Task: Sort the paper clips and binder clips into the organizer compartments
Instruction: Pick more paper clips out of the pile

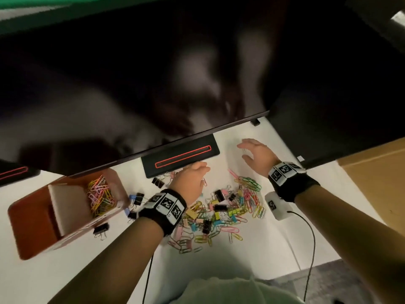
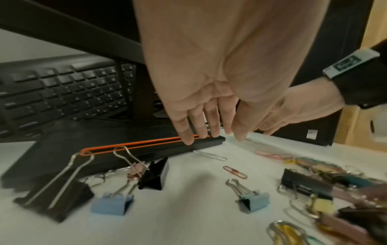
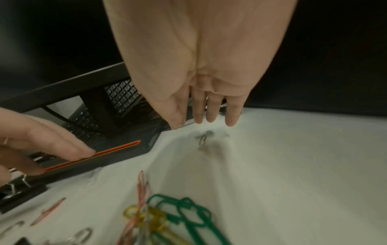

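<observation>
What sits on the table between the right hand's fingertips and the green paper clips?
In the right wrist view, one small silver paper clip lies below the right hand; from there to the green paper clips, the white table is bare.

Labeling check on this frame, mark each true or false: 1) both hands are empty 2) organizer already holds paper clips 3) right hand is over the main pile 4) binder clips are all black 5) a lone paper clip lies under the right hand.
1) True: left hand and right hand are open, holding nothing.
2) True: the organizer has paper clips in one compartment.
3) False: it hovers beyond the pile, toward the monitor.
4) False: a blue binder clip is there too.
5) True: lone paper clip.
</observation>
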Demonstrator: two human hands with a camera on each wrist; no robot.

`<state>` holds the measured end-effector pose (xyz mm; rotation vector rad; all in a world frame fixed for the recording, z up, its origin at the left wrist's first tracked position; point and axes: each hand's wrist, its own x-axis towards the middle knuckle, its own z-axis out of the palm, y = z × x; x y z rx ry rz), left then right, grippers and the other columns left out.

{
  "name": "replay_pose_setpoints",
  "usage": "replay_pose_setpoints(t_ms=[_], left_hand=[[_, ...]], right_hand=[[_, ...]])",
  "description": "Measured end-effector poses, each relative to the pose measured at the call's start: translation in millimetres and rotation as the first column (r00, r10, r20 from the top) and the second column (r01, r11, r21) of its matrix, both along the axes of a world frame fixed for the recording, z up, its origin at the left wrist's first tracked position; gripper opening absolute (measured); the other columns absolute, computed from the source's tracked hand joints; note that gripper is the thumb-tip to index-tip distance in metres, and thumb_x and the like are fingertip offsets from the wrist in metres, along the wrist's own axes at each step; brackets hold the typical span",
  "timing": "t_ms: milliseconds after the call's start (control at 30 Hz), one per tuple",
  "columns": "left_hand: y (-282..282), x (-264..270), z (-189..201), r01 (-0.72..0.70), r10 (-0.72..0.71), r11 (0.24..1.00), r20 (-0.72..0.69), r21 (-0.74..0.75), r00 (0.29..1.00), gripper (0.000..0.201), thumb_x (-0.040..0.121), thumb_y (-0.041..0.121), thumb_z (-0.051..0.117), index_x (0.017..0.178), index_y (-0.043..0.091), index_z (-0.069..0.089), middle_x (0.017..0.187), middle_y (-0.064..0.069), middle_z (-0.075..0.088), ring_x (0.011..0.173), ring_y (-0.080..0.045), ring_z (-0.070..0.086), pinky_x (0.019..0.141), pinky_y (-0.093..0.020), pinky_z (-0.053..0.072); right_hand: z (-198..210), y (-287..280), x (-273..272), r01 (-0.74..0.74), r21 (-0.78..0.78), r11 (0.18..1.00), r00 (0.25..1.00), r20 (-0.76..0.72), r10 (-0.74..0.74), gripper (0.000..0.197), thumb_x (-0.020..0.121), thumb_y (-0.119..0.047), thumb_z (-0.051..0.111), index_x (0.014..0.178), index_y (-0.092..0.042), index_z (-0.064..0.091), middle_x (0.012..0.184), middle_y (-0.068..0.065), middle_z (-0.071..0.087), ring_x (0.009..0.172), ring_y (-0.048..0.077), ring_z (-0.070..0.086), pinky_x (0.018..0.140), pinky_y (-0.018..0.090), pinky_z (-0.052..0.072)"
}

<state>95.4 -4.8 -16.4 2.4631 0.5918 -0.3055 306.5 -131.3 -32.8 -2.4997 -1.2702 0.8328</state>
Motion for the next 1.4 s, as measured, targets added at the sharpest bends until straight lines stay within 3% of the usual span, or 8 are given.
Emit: replay_pose_setpoints(t_ms=[267, 467, 600, 667, 767, 900, 1133, 1400], left_hand=[[1.2, 6.8, -34.4, 0.065, -0.061, 0.997, -0.093, 0.047, 0.994, 0.058, 0.087, -0.005, 0.043, 0.14, 0.017, 0.035, 0.152, 0.002, 0.022, 0.135, -0.017, 0.031, 0.112, -0.026, 0.024], [-6.0, 0.0, -37.0, 0.07, -0.072, 0.997, -0.083, -0.027, 0.994, 0.044, 0.087, -0.005, 0.045, 0.127, 0.013, 0.052, 0.147, -0.003, 0.03, 0.123, -0.019, 0.045, 0.108, -0.028, 0.035], [-5.5, 1.2, -33.3, 0.029, -0.038, 0.993, -0.082, -0.113, 0.996, 0.022, 0.082, 0.023, 0.046, 0.098, 0.013, 0.058, 0.112, 0.001, 0.053, 0.092, -0.017, 0.058, 0.09, -0.038, 0.049], [-6.6, 4.2, -33.6, 0.024, -0.025, 0.995, -0.008, -0.094, 1.0, 0.015, 0.082, 0.017, 0.044, 0.083, 0.004, 0.053, 0.101, -0.013, 0.053, 0.09, -0.033, 0.057, 0.079, -0.045, 0.049], [-5.1, 7.4, -34.6, 0.007, -0.017, 0.991, -0.076, -0.13, 0.997, 0.01, 0.087, -0.002, 0.049, 0.091, -0.002, 0.059, 0.104, -0.017, 0.05, 0.091, -0.03, 0.052, 0.078, -0.038, 0.045], [-1.5, 7.6, -37.7, 0.08, -0.073, 0.996, -0.166, 0.037, 0.983, 0.011, 0.09, 0.014, 0.053, 0.099, 0.011, 0.058, 0.105, -0.006, 0.052, 0.102, -0.021, 0.047, 0.088, -0.032, 0.042], [-4.0, 16.0, -33.9, 0.037, -0.031, 0.999, -0.251, 0.021, 0.967, 0.016, 0.09, 0.016, 0.053, 0.105, 0.01, 0.057, 0.11, -0.008, 0.053, 0.103, -0.025, 0.05, 0.09, -0.032, 0.042], [-13.4, 22.9, -23.1, 0.021, -0.025, 0.999, -0.087, -0.046, 0.996, 0.007, 0.09, 0.013, 0.053, 0.094, 0.011, 0.058, 0.094, -0.002, 0.049, 0.091, -0.02, 0.05, 0.082, -0.03, 0.045]], right_hand=[[-11.6, -10.7, -10.8, -0.208, -0.011, 0.978, 0.977, -0.059, 0.207, 0.046, 0.09, -0.022, 0.057, 0.135, -0.019, 0.048, 0.15, -0.002, 0.035, 0.136, 0.016, 0.036, 0.113, 0.025, 0.024], [-9.6, -31.9, -30.5, -0.323, 0.082, 0.943, 0.934, -0.131, 0.331, 0.049, 0.085, -0.02, 0.065, 0.132, -0.013, 0.052, 0.132, 0.002, 0.05, 0.117, 0.018, 0.049, 0.1, 0.019, 0.035], [-11.8, -22.9, -40.4, -0.223, 0.094, 0.97, 0.968, -0.095, 0.232, 0.029, 0.086, -0.013, 0.062, 0.115, -0.009, 0.063, 0.118, 0.005, 0.057, 0.107, 0.021, 0.053, 0.094, 0.026, 0.044], [-12.5, -15.2, -42.3, -0.203, 0.081, 0.976, 0.973, -0.094, 0.21, 0.018, 0.087, -0.011, 0.06, 0.104, -0.008, 0.067, 0.112, 0.007, 0.061, 0.103, 0.022, 0.057, 0.092, 0.03, 0.047], [-8.5, -5.8, -41.5, -0.207, 0.031, 0.978, 0.971, -0.112, 0.21, 0.016, 0.089, -0.012, 0.058, 0.101, -0.009, 0.067, 0.106, 0.007, 0.065, 0.097, 0.023, 0.061, 0.088, 0.03, 0.049], [-3.0, 1.9, -39.3, -0.177, -0.02, 0.984, 0.972, -0.162, 0.171, 0.025, 0.089, -0.011, 0.055, 0.114, -0.012, 0.06, 0.105, 0.004, 0.068, 0.096, 0.02, 0.062, 0.086, 0.028, 0.049], [0.3, 2.1, -29.1, -0.233, -0.031, 0.972, 0.956, -0.189, 0.223, 0.019, 0.089, -0.01, 0.057, 0.104, -0.009, 0.068, 0.108, 0.007, 0.065, 0.097, 0.02, 0.063, 0.086, 0.026, 0.05], [10.8, -42.0, 4.2, -0.121, 0.005, 0.993, 0.973, -0.198, 0.119, 0.01, 0.085, -0.018, 0.065, 0.095, -0.017, 0.067, 0.09, -0.003, 0.067, 0.084, 0.013, 0.064, 0.081, 0.027, 0.053]])
